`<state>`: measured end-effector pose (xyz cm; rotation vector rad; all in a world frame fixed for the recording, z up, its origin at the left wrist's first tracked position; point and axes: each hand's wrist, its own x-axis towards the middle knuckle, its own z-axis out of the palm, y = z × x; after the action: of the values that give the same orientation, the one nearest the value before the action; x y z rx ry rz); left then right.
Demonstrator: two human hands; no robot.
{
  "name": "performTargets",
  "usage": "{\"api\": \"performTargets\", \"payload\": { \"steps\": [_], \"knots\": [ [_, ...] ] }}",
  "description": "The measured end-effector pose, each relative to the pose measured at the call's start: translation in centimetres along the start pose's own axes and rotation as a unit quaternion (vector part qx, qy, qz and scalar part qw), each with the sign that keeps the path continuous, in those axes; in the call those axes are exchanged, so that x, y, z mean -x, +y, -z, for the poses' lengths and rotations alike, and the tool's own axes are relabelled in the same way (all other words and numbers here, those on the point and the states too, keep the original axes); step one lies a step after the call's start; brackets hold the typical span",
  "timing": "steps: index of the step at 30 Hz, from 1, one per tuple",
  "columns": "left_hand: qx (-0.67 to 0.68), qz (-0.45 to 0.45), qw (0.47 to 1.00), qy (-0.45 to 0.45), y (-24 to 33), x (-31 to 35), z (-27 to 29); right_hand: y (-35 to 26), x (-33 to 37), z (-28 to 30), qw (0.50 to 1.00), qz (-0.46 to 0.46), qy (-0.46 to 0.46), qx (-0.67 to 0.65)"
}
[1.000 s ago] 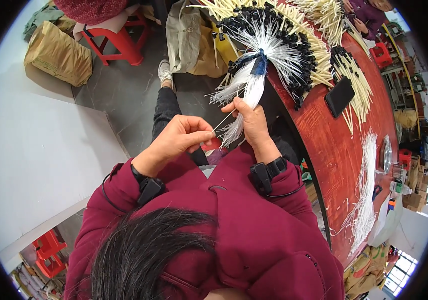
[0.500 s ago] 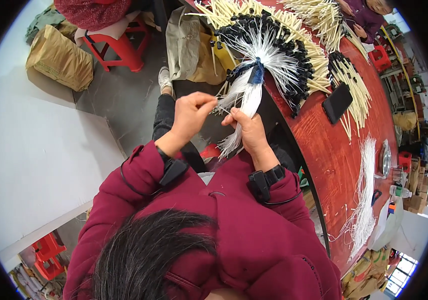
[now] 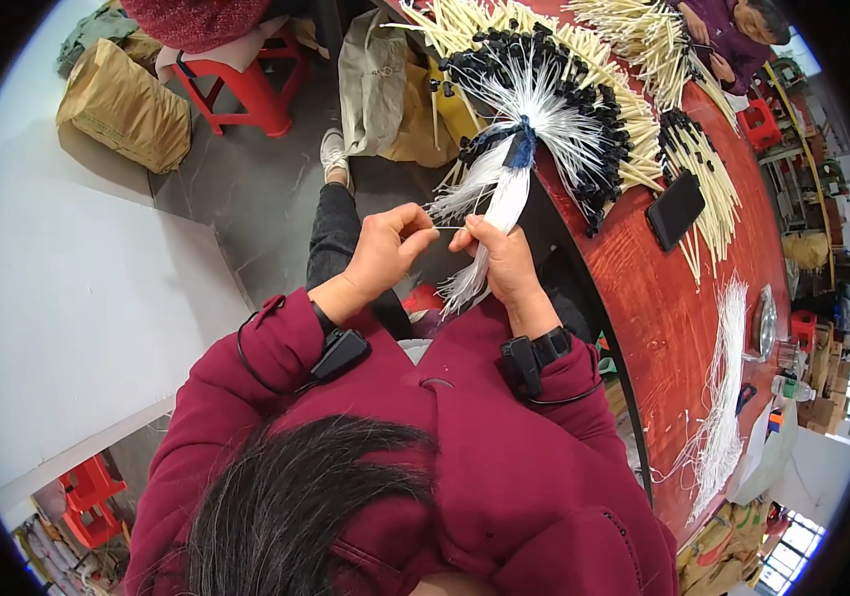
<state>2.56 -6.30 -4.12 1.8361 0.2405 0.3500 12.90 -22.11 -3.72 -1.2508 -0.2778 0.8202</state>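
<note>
My left hand (image 3: 392,245) is closed in a pinch on the end of a thin white string (image 3: 450,227). The string runs straight and taut across a short gap to my right hand (image 3: 500,260), whose thumb and fingers are pinched together on it. Beside and partly under the right hand hangs a thick white string bundle (image 3: 511,197), bound near its top by a dark blue cloth band (image 3: 521,151). Above the band the strings fan out over the table edge to many black-tipped cream sticks (image 3: 633,139). Loose string ends dangle below my hands.
The red table (image 3: 633,288) curves along my right side. On it lie a black phone (image 3: 676,211), a smaller pile of cream sticks (image 3: 718,199), loose white strings (image 3: 718,407) and a round metal dish (image 3: 765,323). A red stool (image 3: 256,94) and paper sacks (image 3: 127,104) stand at the far left.
My left hand has moved slightly down and right, level with the right hand. A single white string now stretches visibly between the two hands.
</note>
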Motion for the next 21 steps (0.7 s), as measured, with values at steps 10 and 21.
{"api": "performTargets", "payload": {
  "steps": [10, 21],
  "knots": [
    [0.007, 0.124, 0.991, -0.049, 0.4, -0.2, 0.5, -0.2, 0.1, -0.1, 1.000, -0.002, 0.005, -0.005],
    [0.334, 0.264, 0.903, -0.050, 1.6, 0.0, 2.1, -0.4, 0.2, 0.1, 1.000, 0.004, -0.013, 0.003]
  ]
}}
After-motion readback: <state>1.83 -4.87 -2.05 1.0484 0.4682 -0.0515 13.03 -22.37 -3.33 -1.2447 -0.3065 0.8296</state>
